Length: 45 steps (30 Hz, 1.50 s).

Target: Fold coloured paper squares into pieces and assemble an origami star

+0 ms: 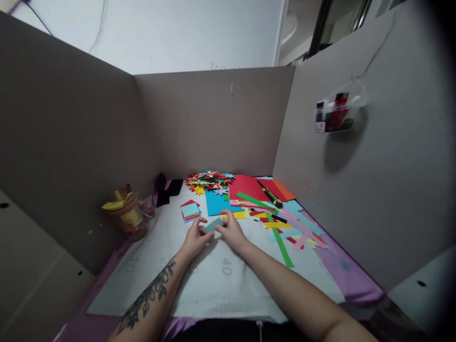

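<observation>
Both hands meet at the middle of the mat. The left hand and right hand each pinch one end of a small pale-blue paper piece, low over the mat, probably to keep it steady. A yellow-lidded jar stands off the mat's left edge, out of the way. A stack of paper squares lies just beyond the hands, within easy reach. Folded paper stars are heaped at the far edge. A cutter rests on a red sheet, and loose strips spread toward the right edge. The mat reads "40". Labels in the wall holder are too small to read.
</observation>
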Each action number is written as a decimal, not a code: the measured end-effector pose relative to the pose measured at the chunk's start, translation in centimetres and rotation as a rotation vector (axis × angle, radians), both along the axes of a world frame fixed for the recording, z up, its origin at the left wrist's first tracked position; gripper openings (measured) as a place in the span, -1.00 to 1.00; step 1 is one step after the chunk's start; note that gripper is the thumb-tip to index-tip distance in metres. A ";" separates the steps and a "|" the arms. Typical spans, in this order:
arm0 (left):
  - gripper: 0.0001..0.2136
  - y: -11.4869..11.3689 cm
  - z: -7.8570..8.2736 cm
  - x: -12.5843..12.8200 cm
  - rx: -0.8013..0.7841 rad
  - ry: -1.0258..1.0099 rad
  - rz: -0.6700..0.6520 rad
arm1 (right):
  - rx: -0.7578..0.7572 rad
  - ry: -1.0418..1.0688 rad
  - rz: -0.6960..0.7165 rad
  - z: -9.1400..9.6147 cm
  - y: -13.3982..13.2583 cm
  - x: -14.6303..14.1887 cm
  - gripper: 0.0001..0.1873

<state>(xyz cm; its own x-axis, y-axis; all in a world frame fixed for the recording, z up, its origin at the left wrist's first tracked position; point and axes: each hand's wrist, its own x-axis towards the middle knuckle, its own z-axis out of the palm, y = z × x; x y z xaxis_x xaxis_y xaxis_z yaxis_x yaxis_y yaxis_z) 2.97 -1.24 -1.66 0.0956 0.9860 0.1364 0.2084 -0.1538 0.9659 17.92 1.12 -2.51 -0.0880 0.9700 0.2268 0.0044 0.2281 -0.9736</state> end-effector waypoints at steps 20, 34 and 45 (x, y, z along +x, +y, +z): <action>-0.67 0.5 -0.7 -1.1 0.032 0.123 -0.012 | 0.206 -0.300 0.045 -0.2 1.1 2.9 -0.80; -0.61 0.1 0.1 -0.1 -0.067 -0.100 0.037 | 0.118 -0.279 0.119 -0.3 0.0 1.1 -0.82; -0.65 0.0 0.5 -0.1 -0.056 -0.089 0.046 | 0.277 -0.286 0.014 0.4 -0.6 1.5 -0.86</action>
